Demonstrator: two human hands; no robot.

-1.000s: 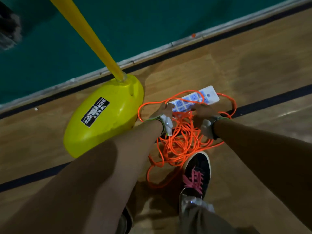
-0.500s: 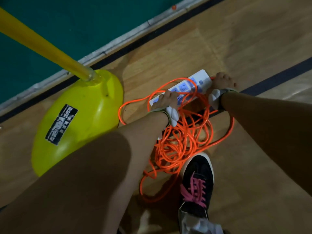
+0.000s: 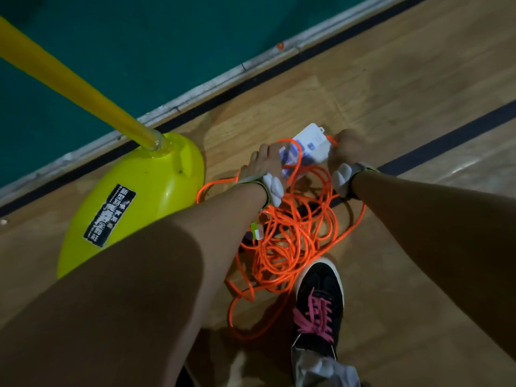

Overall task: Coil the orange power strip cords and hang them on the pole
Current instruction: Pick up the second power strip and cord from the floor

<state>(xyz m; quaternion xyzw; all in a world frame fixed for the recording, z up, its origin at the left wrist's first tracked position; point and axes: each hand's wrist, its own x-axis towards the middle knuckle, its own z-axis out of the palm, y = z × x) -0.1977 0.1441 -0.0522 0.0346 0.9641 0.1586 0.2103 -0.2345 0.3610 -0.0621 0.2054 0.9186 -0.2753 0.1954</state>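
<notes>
A white power strip (image 3: pixel 310 142) with blue sockets is tilted up off the wooden floor, its orange cord (image 3: pixel 282 238) lying in a loose tangle below it. My left hand (image 3: pixel 264 163) grips the strip's near end. My right hand (image 3: pixel 346 148) pinches the orange cord where it leaves the strip's far end. A yellow pole (image 3: pixel 69 79) slants up to the left from its yellow base (image 3: pixel 134 202), which stands left of the tangle.
My black shoe (image 3: pixel 318 300) with pink laces stands at the tangle's near edge. A green mat (image 3: pixel 139 37) borders the wooden floor beyond a white and black line. A second black line (image 3: pixel 446 143) crosses the floor under my right hand.
The strip has been lifted and turned more upright between my hands. My right hand has shifted to the cord at the strip's end. The camera view has drifted slightly.
</notes>
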